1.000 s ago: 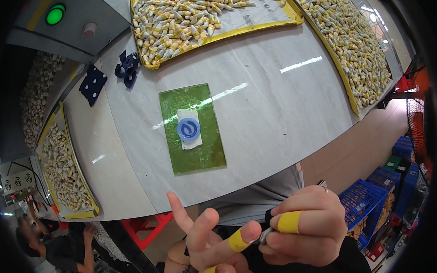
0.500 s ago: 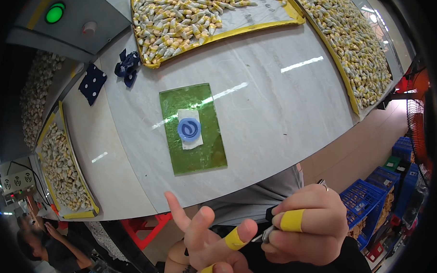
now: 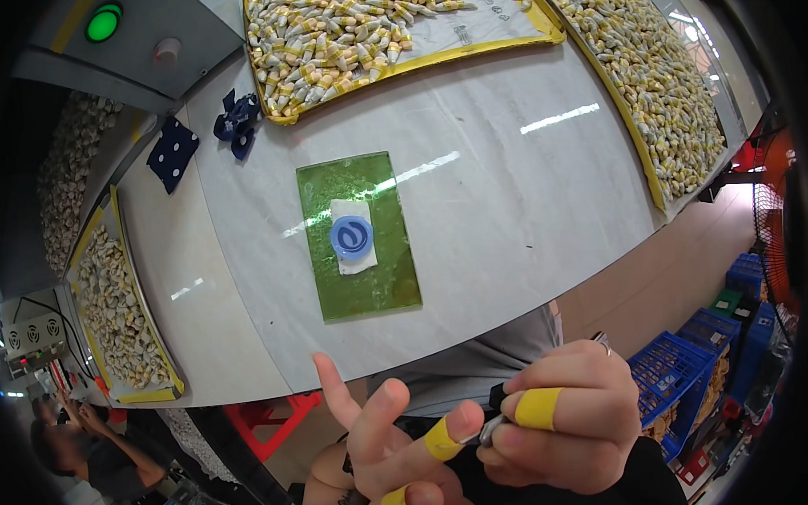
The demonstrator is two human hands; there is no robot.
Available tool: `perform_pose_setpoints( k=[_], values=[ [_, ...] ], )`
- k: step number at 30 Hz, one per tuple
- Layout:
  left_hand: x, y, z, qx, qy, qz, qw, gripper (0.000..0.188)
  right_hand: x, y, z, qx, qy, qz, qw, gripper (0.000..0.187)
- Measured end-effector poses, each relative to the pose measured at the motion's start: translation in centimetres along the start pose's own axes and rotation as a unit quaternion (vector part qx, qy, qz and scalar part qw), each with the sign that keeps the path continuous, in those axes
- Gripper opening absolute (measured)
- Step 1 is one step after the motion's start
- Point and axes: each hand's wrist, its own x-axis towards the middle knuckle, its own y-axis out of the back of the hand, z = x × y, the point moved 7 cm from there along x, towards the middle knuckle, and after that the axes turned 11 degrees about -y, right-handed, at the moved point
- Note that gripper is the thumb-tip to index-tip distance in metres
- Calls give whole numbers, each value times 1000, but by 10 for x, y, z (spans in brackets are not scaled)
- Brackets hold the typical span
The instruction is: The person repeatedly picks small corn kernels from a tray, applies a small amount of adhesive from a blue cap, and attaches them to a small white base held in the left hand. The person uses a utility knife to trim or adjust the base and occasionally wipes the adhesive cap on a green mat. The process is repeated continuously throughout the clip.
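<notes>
Above my lap, past the table's near edge, my left hand (image 3: 402,453) is held with its fingers spread. Yellow tape wraps some of its fingers. My right hand (image 3: 566,420), also with a yellow-taped finger and a ring, pinches a small grey piece (image 3: 490,432) between thumb and fingers. A thin pale tip of that piece reaches a taped left finger; whether it touches is hard to tell. Something black (image 3: 497,394) pokes out above the right fingers. Farther off on the table, a green glass plate (image 3: 370,294) carries a white cloth pad (image 3: 358,265) and a round blue mould-like disc (image 3: 351,237).
Yellow-edged trays stand at the back (image 3: 415,67), right (image 3: 643,155) and left (image 3: 172,372), heaped with small pale, yellow-banded pieces. Dark blue fabric bits (image 3: 173,154) lie far left. Blue crates (image 3: 666,372) and an orange fan (image 3: 776,213) are at right, a red stool (image 3: 268,426) below, another person lower left.
My left hand has shifted slightly to the right, closer to the grey piece. My right hand keeps its pinch almost in place. The person at lower left has moved their arms.
</notes>
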Motion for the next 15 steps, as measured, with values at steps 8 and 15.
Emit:
perform_pose_setpoints(
  k=[8,15],
  values=[
    [9,3,-2,-1,-20,-16,1000,83,-4,5,4,16,22,14,1000,26],
    [-3,2,7,-27,126,125,984,35,0,-1,3,34,0,-14,999,28]
  ],
)
